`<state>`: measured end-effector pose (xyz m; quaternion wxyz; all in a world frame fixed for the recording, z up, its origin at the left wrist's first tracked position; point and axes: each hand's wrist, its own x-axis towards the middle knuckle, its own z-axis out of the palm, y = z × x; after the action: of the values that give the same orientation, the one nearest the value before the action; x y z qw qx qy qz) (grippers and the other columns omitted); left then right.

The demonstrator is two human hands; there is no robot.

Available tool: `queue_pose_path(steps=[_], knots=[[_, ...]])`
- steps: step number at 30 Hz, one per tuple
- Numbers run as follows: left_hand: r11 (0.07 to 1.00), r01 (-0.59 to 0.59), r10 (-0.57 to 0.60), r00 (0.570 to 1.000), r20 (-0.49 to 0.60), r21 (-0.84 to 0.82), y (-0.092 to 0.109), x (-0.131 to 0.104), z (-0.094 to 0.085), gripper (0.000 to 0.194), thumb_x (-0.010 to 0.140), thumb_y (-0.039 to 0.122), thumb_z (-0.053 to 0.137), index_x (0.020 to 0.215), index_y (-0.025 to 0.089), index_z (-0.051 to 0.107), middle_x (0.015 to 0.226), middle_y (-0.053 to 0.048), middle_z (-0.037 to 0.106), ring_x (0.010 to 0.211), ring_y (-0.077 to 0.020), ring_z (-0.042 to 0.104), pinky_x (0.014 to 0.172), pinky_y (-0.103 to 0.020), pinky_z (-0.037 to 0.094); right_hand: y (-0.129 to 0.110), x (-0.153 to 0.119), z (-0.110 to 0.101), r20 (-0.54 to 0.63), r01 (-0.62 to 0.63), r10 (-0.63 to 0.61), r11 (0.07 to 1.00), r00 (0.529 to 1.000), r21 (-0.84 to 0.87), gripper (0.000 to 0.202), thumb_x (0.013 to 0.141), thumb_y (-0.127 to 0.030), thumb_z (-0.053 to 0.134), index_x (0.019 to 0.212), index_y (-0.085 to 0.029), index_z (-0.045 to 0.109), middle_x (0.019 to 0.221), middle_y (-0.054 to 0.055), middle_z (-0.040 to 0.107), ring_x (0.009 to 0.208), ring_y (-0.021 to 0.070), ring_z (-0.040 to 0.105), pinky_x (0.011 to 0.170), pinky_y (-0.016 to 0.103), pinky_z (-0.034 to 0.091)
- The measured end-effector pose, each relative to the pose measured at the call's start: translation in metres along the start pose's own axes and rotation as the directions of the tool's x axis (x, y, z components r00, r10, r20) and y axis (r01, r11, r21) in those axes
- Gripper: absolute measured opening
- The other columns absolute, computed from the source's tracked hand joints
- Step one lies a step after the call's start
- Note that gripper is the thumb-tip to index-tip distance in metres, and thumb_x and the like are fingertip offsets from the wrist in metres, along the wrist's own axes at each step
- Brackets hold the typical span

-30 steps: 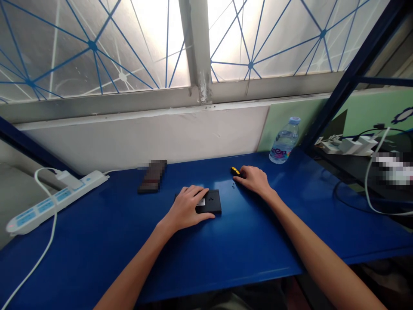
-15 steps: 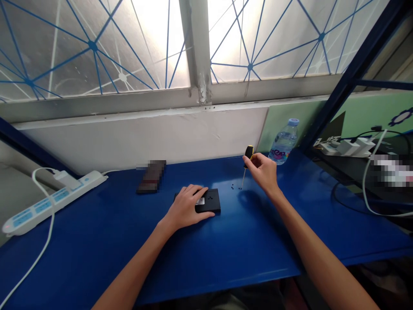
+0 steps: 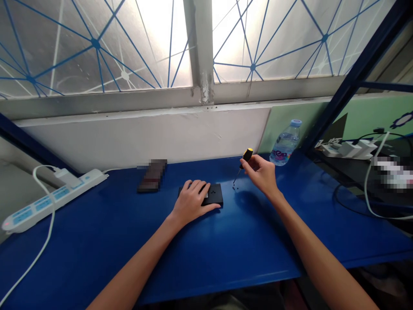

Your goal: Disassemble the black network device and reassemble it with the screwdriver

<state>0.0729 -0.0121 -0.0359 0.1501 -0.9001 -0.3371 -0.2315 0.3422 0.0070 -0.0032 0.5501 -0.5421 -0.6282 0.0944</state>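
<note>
My left hand [image 3: 191,201] lies over the left part of a flat black box [image 3: 215,194], its thumb along the front edge and its fingers across the top. A bit of a white label shows beside the fingers. In my right hand [image 3: 262,172] is a screwdriver [image 3: 246,156] with a black and yellow handle, pinched between thumb and fingers. Its thin shaft slants down to the left, with the tip at several tiny dark screws [image 3: 234,187] on the blue table [image 3: 213,249], right of the box.
A dark, partly pixelated flat object [image 3: 152,175] lies at the back left. Further left is a white power strip [image 3: 54,199] with a white cable. A water bottle [image 3: 285,144] stands behind my right hand. Cables and plugs sit at the far right.
The screwdriver has tilted, and its tip has moved left and slightly up among the screws. My left hand and the black box have shifted slightly right and away from me.
</note>
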Motion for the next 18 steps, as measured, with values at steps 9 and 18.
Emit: queue_pose_path(steps=[9, 18], knots=[[0.977, 0.147, -0.175, 0.967, -0.186, -0.151, 0.032, 0.007, -0.003, 0.028, 0.098, 0.029, 0.057, 0.118, 0.014, 0.069, 0.121, -0.016, 0.069, 0.114, -0.0316, 0.063, 0.095, -0.048, 0.049, -0.009, -0.001, -0.002, -0.068, -0.038, 0.041, 0.999, 0.997, 0.037, 0.028, 0.084, -0.045, 0.067, 0.076, -0.019, 0.068, 0.063, 0.003, 0.069, 0.056, 0.017, 0.064, 0.06, 0.029, 0.049], [0.926, 0.255, -0.33, 0.906, -0.267, -0.279, 0.038, 0.005, -0.012, 0.009, 0.092, 0.028, 0.066, 0.097, 0.024, 0.073, 0.1, -0.007, 0.073, 0.101, -0.0271, 0.066, 0.09, -0.047, 0.049, -0.024, -0.006, 0.01, 0.083, -0.24, 0.229, 0.834, 0.97, 0.497, 0.034, 0.081, -0.049, 0.072, 0.072, -0.018, 0.065, 0.059, 0.002, 0.065, 0.05, 0.0159, 0.06, 0.05, 0.029, 0.049]])
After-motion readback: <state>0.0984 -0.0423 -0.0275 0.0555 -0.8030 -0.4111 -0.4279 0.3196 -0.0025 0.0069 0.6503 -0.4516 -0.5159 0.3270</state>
